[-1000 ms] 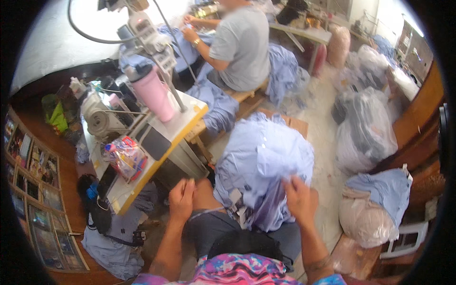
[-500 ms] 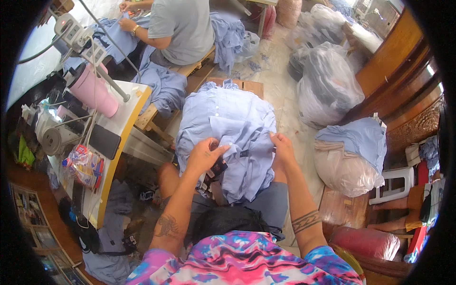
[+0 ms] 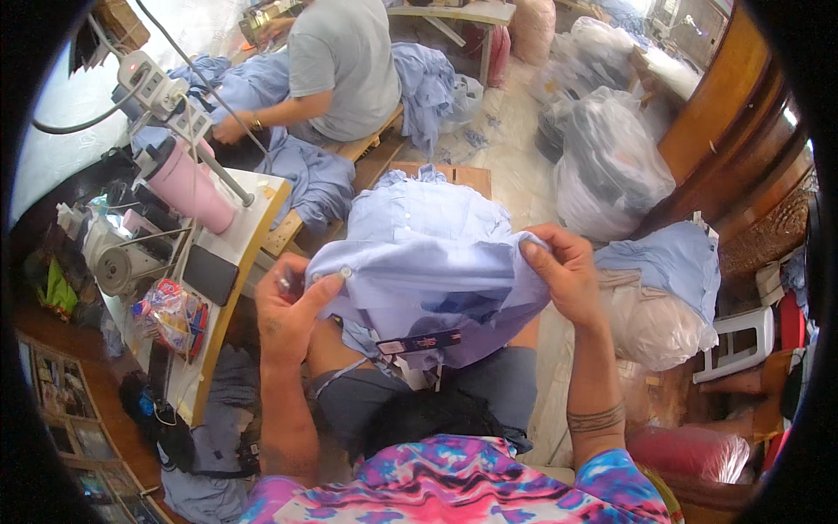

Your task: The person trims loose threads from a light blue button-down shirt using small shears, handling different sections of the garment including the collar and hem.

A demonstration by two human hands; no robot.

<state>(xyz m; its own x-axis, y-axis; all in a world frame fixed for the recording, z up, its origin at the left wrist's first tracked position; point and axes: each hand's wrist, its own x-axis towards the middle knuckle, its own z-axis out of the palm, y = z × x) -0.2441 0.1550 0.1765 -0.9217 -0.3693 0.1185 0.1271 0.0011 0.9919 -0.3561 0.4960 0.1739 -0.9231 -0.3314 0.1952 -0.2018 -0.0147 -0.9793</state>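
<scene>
A light blue buttoned shirt (image 3: 410,271) is stretched between my two hands, lifted above my lap. My left hand (image 3: 292,306) pinches its left edge beside a small button; a bit of something shiny shows at those fingers, too small to name. At the shirt's right edge, my right hand (image 3: 566,275) grips the cloth between thumb and fingers. A dark tag (image 3: 419,343) hangs below the shirt's front. Just beyond lies a stack of light blue shirts (image 3: 428,205), partly covered by the raised one.
On the left, a yellow-edged table (image 3: 253,196) carries a pink tumbler (image 3: 192,192), a phone (image 3: 211,278) and a snack packet (image 3: 172,316). Another person (image 3: 345,70) sits ahead among blue cloth. Plastic bags (image 3: 611,166) and a white stool (image 3: 738,341) stand at right.
Both hands have moved apart and raised the shirt off the stack, spreading it wide. The tag now hangs into view. The other person's near arm has come down onto the cloth.
</scene>
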